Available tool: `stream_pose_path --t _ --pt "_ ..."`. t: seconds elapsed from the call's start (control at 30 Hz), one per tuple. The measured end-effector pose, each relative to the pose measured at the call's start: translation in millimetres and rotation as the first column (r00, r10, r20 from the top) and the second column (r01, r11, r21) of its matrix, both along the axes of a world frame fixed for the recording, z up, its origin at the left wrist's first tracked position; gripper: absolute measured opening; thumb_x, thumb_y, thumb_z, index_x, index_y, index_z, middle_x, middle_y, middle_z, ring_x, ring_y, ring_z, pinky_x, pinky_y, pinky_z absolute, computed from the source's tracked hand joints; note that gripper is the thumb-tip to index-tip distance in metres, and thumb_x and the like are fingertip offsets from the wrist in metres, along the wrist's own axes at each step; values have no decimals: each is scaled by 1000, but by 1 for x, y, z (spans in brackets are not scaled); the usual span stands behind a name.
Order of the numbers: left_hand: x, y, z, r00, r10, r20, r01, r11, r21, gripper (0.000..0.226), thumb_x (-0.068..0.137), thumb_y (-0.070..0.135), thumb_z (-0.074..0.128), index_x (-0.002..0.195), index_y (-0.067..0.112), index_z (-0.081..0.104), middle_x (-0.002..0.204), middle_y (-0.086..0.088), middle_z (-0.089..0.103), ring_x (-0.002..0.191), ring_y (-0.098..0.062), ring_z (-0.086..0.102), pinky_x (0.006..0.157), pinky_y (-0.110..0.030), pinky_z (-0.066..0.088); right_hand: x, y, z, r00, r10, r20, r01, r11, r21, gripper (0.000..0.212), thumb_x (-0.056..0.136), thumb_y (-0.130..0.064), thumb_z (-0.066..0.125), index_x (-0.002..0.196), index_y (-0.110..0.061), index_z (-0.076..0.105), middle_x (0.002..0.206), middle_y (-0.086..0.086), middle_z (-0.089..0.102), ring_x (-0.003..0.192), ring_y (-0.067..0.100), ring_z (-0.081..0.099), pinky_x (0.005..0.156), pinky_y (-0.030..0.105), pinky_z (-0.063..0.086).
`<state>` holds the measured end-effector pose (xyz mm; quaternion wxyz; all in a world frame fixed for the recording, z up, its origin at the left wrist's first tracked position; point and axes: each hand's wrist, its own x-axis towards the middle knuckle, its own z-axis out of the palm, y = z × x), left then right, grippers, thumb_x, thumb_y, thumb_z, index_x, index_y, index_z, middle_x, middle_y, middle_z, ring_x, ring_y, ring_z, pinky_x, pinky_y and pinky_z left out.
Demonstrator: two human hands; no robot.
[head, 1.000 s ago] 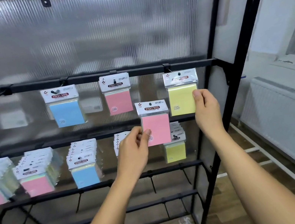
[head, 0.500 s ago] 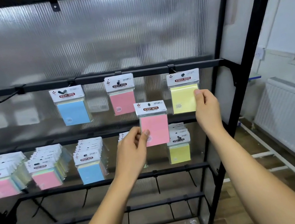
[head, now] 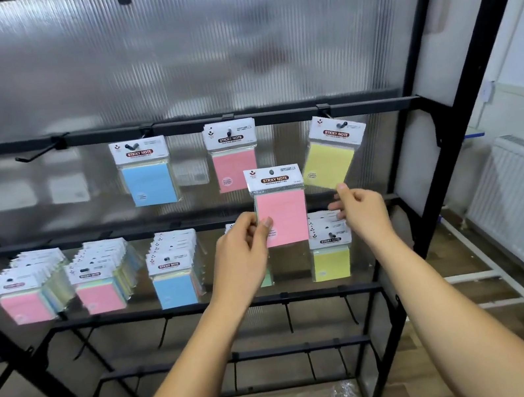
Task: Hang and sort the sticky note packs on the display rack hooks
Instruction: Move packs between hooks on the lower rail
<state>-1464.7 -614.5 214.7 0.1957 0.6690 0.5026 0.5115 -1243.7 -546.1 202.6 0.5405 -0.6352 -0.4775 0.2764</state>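
Black rack [head: 418, 144]: three packs hung upper centre; left hand [head: 242, 257] pinches pink pack [head: 282, 212], unhung; right hand [head: 363, 209] loosely curled, empty.

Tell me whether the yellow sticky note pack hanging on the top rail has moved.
Yes. The yellow sticky note pack now hangs tilted on its hook, bottom swung left against the top rail.
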Motion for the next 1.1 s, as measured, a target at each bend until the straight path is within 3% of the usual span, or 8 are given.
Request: stream_pose_path --t 0.13,0.3,0.47,0.53,0.67,0.83,1.0,1.1 --pt "-14 2 -3 1000 3 5 -3 1000 0 19 100 32 54 90 18 61 71 6 59 67 -4 51 56 -16 36 -31 -18 -7 973 227 -40 -227 974 3 38 103 -38 49 93 -9 72 77 0 74 64 11 62 62 26 49" --pt "-32 6 -3 999 17 35 -17 1000 -3 19 100 33 53 90 18 61 67 9 56 62 -3 51 54 -17 36 -77 -34 6 920 387 69 -392 915 99 46 105 -41 40 94 -8 69 74 1 62 61 1 52 58 14 44" --pt "-52 11 2 1000 17 21 -17 1000 14 16 100 30 54 94 17 62 69 11 57 65 1 52 56 -13 38 -101 -34 14 932 360 52 -361 900 245 34 102 -36 49 93 -10 70 73 -11 66 65 2 55 62 17 42" --pt "-61 15 1 1000 18 -13 -18 1000 25 17 100 33 53 96 19 62 72 9 60 69 -3 54 58 -16 40 -110 -33 16 932 345 110 -362 896 259 28 100 -34 54 92 -12 68 78 -7 69 70 1 57 62 19 43" --pt "-73 25 -1 984 46 -174 -42 999 26 26 101 39 47 99 18 61 79 7 64 74 -10 57 62 -30 46 -121 -29 19 946 254 202 -305 907 289 33 98 -41 53 88 -12 64 77 1 66 66 1 53 59 20 40" --pt "-85 37 -1 930 103 -352 -78 993 83 31 102 42 41 103 19 61 91 8 64 80 -11 53 65 -31 42 -133 -23 22 952 159 261 -241 916 321 32 99 -39 50 88 -12 63 76 -3 64 67 6 52 59 23 39" --pt "-99 50 -13 865 119 -487 -101 993 63 22 102 34 42 101 19 58 93 5 63 86 -17 57 70 -35 47 -134 -17 34 982 36 184 -106 916 387 32 103 -34 48 90 -8 62 77 6 62 66 4 45 58 18 34" --pt "-103 55 -19 846 96 -524 -93 995 33 22 101 35 42 98 19 57 90 6 62 83 -17 56 70 -35 48 -133 -16 41 988 -5 155 -64 900 432 33 101 -34 48 92 -7 64 79 12 63 68 5 45 60 23 35"
